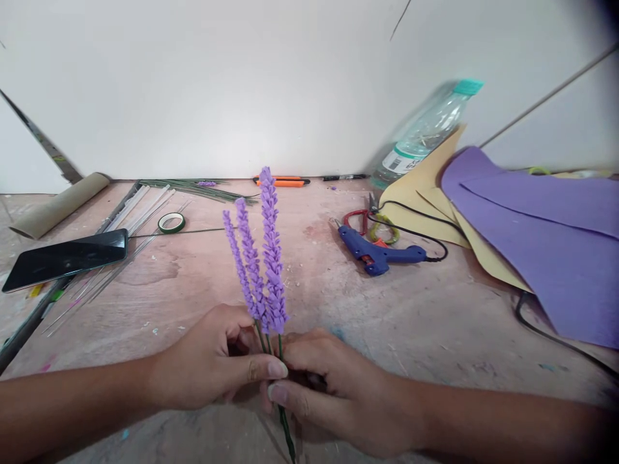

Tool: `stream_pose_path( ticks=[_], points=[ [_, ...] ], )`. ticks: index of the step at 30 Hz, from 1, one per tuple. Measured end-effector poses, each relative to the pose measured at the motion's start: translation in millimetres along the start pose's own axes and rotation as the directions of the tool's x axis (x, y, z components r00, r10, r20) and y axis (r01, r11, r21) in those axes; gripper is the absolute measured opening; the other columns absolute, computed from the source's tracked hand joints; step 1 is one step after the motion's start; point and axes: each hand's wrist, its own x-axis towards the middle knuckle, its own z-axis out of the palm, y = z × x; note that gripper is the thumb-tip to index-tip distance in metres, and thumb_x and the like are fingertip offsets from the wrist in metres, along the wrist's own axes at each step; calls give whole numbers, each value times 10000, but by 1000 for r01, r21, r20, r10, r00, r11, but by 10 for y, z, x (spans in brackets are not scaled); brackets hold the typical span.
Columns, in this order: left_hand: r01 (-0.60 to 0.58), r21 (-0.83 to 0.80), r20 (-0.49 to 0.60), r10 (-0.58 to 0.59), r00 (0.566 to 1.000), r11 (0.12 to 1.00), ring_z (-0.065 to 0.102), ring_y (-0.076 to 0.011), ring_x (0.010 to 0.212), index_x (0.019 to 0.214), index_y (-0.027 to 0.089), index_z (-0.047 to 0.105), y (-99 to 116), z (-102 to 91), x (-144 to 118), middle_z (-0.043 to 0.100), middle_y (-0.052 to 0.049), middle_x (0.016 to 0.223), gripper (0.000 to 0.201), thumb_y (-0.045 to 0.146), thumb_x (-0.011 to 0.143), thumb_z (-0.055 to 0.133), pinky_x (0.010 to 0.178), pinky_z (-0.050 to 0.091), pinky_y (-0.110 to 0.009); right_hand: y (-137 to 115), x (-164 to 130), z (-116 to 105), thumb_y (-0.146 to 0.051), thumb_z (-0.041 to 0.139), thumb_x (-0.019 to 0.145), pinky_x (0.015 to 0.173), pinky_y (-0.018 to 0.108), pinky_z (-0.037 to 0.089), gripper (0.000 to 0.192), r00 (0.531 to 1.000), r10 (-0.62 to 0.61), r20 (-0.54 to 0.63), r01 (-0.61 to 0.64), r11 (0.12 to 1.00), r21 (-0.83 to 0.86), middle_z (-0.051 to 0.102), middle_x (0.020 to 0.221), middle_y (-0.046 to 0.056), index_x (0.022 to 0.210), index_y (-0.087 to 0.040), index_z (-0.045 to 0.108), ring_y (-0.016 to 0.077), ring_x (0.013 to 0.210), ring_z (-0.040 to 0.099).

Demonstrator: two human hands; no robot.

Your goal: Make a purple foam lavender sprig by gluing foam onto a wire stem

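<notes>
Three purple foam lavender sprigs point(264, 258) stand upright on thin green stems point(285, 425) at the near middle of the table. My left hand point(217, 361) pinches the stems just below the blooms from the left. My right hand point(333, 393) pinches the same stems from the right, thumb tip meeting my left thumb. The stem ends trail down toward me past my right thumb.
A blue glue gun point(377, 252) with black cord lies right of centre, red scissors point(360, 219) behind it. Purple foam sheets point(546, 238) and a plastic bottle point(425, 132) sit at right. A phone point(68, 258), green tape roll point(171, 222), wires point(130, 222) and an orange cutter point(283, 182) lie left and back.
</notes>
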Motion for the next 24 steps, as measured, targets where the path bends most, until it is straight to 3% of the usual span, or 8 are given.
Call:
stream_pose_path(
  ticks=[6, 12, 15, 21, 24],
  points=[
    [69, -55, 79, -65, 995, 996, 434, -49, 408, 770, 125, 637, 58, -2, 35, 640, -20, 604, 510, 619, 845, 739, 383, 332, -153, -68, 20, -43, -343, 417, 1080, 711, 230, 456, 409, 992, -112, 64, 109, 992, 59, 565, 709, 7, 889, -130, 708, 122, 719, 559],
    [81, -76, 8, -81, 997, 994, 469, -43, 440, 836, 134, 613, 14, 23, 22, 569, 37, 585, 458, 518, 767, 853, 402, 376, -114, -5, 17, -32, -446, 441, 1060, 622, 235, 450, 424, 991, -115, 70, 116, 993, -18, 593, 717, 22, 895, -136, 680, 116, 631, 513],
    [102, -148, -23, -106, 994, 984, 477, -35, 428, 867, 145, 591, 13, 58, 0, 613, 31, 603, 462, 441, 715, 911, 395, 398, -101, 28, -3, -15, -478, 433, 1056, 605, 238, 446, 453, 991, -96, 92, 104, 991, -81, 634, 751, 51, 906, -133, 686, 120, 637, 519],
    [163, -301, 67, -149, 987, 940, 536, -55, 418, 1151, 172, 571, 42, 177, -71, 627, 41, 595, 555, 523, 810, 831, 393, 468, -114, 20, -45, 2, -482, 487, 1034, 557, 218, 409, 453, 995, -58, 84, 65, 994, -84, 583, 655, 11, 853, -135, 715, 101, 585, 477],
    [163, -345, 58, -152, 987, 925, 517, -38, 402, 1159, 149, 621, 14, 204, -90, 619, 35, 588, 532, 533, 839, 802, 396, 471, -105, -1, -34, -16, -496, 505, 1029, 584, 218, 428, 460, 994, -79, 81, 82, 996, -37, 573, 646, 5, 834, -138, 717, 100, 592, 492]
  ],
)
